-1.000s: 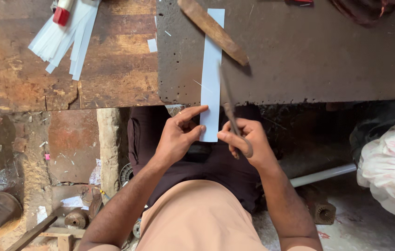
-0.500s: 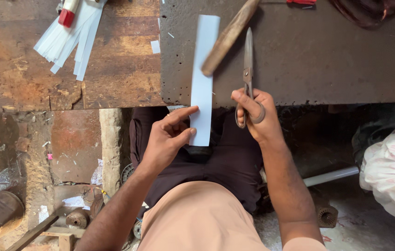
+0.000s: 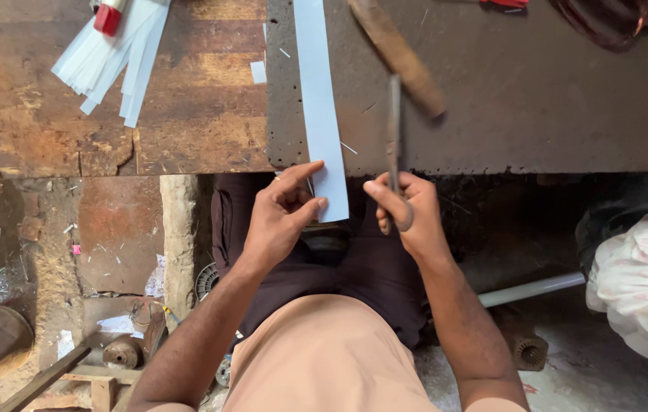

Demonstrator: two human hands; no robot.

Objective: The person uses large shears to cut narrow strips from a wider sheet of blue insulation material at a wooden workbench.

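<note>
**Paper strip and scissors at the edge of a worn workshop surface**

A rough workshop seen from above: a dark, pitted surface (image 3: 537, 99) fills the upper half, joined on its left by a rusty brown slab (image 3: 57, 107), with a dusty floor below.

A long pale-blue paper strip (image 3: 319, 99) lies lengthwise on the dark surface, running from 12 o'clock down toward the person, its near end hanging over the edge. The left hand (image 3: 282, 217) pinches that overhanging end, fingers closed on it with the thumb on top and the index finger stretched along the strip's left edge. Just at 3 o'clock of the strip, the right hand (image 3: 408, 214) has its fingers closed around the handles of a pair of scissors (image 3: 394, 145), whose blades point toward 12 o'clock and appear blurred; whether the blades are apart cannot be told.

At 1 o'clock of the scissors a wooden handle (image 3: 398, 53) lies slanted on the surface. Far off at 10 o'clock, a fan of cut white strips (image 3: 114, 65) rests on the brown slab beneath a red-capped object (image 3: 108, 17). At 4 o'clock, a white pipe (image 3: 533, 288) lies on the floor beside pale patterned cloth (image 3: 640, 290).
</note>
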